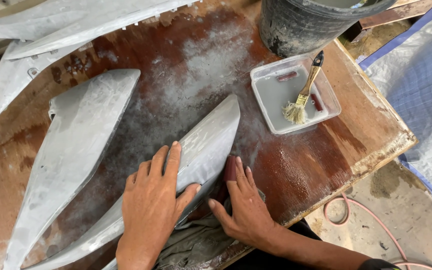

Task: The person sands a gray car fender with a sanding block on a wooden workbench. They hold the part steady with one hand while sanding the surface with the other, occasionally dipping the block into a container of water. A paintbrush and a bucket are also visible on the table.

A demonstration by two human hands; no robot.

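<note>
Clearly, I was in the middle of wet-sanding, as far as I could judge. My left hand (151,210) lay flat and spread on the near end of the long grey panel (196,150), pressing it down on the wooden table (326,155) rather than gripping it. My right hand (243,207) had its fingers stretched out over a dark red piece of abrasive paper (230,169), holding that against the panel's right edge; it was pressing, not clenched. A crumpled grey cloth (196,242) lay under my wrists at the table's near edge.

The panel ran from the near left corner up toward the table's middle, tapering to a rounded tip. Its surface looked dull, smeared with pale slurry, patchy near my fingers. The next stroke, I judged, called for steady downward pressure from the left hand and an even rub along the edge.

Beside it lay a second grey panel (76,150). Farther right, a shallow plastic tray (263,80) held cloudy water and a brush (303,95), near a black bucket (296,30).
</note>
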